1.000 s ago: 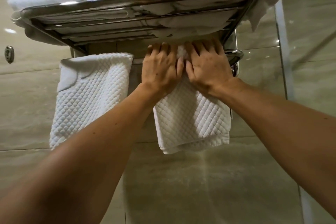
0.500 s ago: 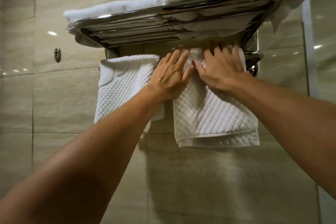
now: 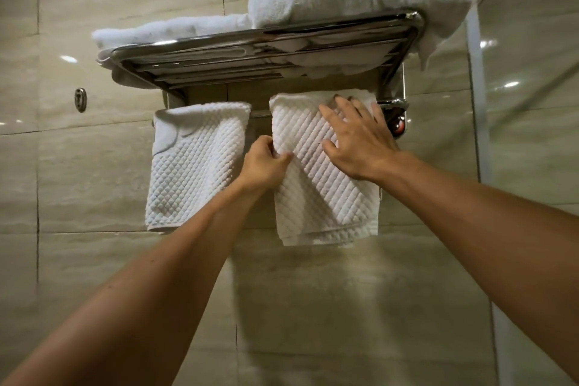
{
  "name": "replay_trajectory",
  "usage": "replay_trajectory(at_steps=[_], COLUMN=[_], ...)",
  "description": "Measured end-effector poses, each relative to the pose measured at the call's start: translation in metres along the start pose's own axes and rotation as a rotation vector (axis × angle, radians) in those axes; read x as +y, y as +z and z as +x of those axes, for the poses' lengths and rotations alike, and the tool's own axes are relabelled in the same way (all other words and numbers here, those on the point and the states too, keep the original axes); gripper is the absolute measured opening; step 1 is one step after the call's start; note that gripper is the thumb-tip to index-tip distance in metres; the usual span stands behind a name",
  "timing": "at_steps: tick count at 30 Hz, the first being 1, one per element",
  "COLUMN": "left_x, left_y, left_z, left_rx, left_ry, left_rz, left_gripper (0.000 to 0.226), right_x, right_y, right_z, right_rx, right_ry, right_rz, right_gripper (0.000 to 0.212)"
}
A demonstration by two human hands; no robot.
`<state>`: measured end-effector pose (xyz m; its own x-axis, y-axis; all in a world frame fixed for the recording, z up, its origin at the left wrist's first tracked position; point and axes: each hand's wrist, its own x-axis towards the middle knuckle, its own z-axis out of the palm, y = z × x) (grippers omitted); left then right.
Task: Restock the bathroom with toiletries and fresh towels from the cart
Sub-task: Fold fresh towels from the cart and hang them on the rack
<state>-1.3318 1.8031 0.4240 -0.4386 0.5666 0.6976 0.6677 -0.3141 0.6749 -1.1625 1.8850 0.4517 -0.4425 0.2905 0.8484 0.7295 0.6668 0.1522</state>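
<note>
Towel (image 3: 326,197) on tiled-wall rack (image 3: 266,50): left fingers (image 3: 275,152) pinch it, right fingers (image 3: 344,116) flat.

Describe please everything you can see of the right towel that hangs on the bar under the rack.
The right towel is white, with a quilted diamond weave that looks like thick cotton. It hangs folded over the bar below the rack, its hemmed lower edges doubled at the bottom. The left hand pinches its left edge; the right hand lies flat on its upper part with fingers spread.
</note>
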Motion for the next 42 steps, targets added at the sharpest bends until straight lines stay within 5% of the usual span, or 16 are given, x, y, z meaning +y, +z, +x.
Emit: replay_trajectory(at_steps=[10,14,20,23,26,29,36,42], left_x=[0.029,0.026,0.026,0.022,0.015,0.016,0.013,0.025], left_y=[0.005,0.004,0.021,0.035,0.038,0.039,0.014,0.008], left_z=[0.029,0.042,0.055,0.056,0.060,0.073,0.095,0.089], left_rx=[-0.146,-0.182,-0.165,0.168,0.592,0.432,0.190,0.075], left_ry=[-0.061,-0.170,-0.085,0.101,0.585,0.835,0.866,0.814], left_rz=[-0.309,-0.461,-0.671,-0.140,0.603,0.849,0.916,0.979], left_gripper=[0.018,0.040,0.051,0.056,0.042,0.040,0.056,0.066], right_x=[0.005,0.001,-0.001,0.007,0.010,0.010,0.028,0.018], right_y=[-0.003,-0.005,-0.002,0.009,0.018,0.021,0.037,0.020], right_z=[0.020,0.031,0.060,0.065,0.068,0.071,0.055,0.055], right_rx=[-0.074,-0.021,0.088,0.124,0.167,0.198,0.317,0.131], right_ry=[0.078,0.035,0.112,0.141,0.123,0.102,-0.011,0.080], right_rz=[0.013,-0.030,0.027,-0.035,-0.037,-0.083,-0.202,-0.205], right_gripper=[0.060,0.057,0.061,0.065,0.069,0.067,0.062,0.066])
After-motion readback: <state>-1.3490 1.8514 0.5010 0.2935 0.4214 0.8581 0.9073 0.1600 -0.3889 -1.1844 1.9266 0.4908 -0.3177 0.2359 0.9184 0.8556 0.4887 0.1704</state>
